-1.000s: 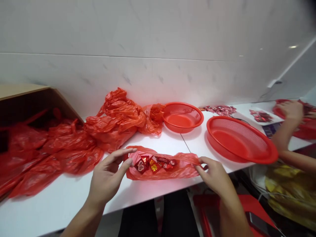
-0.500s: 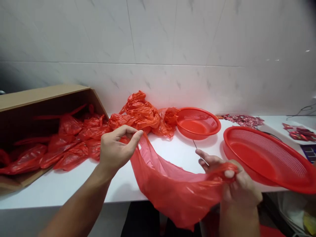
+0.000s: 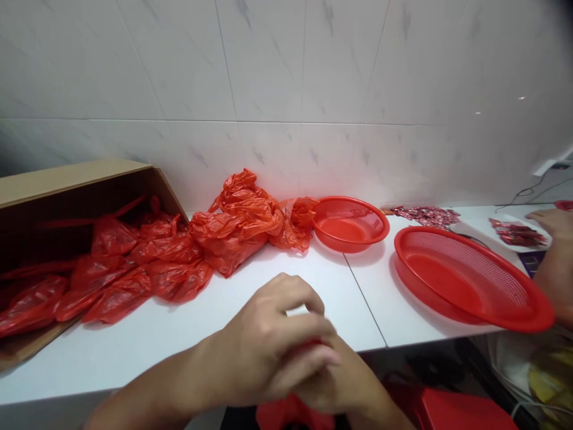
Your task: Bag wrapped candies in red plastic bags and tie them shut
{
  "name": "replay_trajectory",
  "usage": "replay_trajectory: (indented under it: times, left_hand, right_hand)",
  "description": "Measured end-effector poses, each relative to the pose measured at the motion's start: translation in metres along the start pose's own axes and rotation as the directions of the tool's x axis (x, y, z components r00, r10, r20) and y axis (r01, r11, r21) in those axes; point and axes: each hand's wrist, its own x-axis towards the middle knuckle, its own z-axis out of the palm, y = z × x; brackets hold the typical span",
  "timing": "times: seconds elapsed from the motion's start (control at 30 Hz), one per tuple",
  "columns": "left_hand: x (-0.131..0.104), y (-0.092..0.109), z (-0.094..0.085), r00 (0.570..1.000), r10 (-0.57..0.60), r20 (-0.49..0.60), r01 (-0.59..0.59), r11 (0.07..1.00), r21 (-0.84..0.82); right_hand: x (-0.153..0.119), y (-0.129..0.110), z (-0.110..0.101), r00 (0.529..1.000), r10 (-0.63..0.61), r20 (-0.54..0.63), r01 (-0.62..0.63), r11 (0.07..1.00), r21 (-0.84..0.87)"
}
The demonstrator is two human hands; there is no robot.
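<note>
My left hand and my right hand meet low in front of the table's edge, fingers curled and overlapping. A red plastic bag is gathered between them. A bit of red shows among the fingers, and the rest hangs below over my lap. Most of my right hand's fingers are hidden behind the left ones. Beyond my hands, a crumpled heap of red plastic bags rests against the wall.
At left, a cardboard box lies open with several filled red bags. Two red baskets, one small and one large, stand on the white table. Small red packets lie behind. Another person's arm reaches in at right.
My hands have come together from far apart. The bag, stretched between them before, is now bunched and hangs lower. Another person's arm has appeared at right.
</note>
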Motion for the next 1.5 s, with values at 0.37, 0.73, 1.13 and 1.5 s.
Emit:
replay_trajectory:
  times: [0.37,0.73,1.13,1.5]
  left_hand:
    - [-0.063,-0.051,0.022,0.977,-0.059,-0.206,0.056,0.998,-0.02]
    - [-0.066,-0.077,0.06,0.864,-0.494,0.101,0.469,0.714,-0.52]
    - [-0.053,-0.094,0.075,0.784,-0.608,0.125,0.422,0.373,-0.826]
    - [-0.078,-0.126,0.027,0.851,-0.466,-0.242,0.501,0.859,0.109]
  right_hand:
    - [0.023,0.035,-0.008,0.958,0.277,-0.071,-0.224,0.883,0.413]
    - [0.021,0.037,-0.043,1.0,-0.02,0.003,0.02,0.989,0.145]
    - [0.03,0.089,-0.004,0.811,-0.512,-0.282,0.329,0.799,-0.504]
    - [0.03,0.094,-0.046,0.931,-0.331,-0.154,0.112,0.661,-0.742]
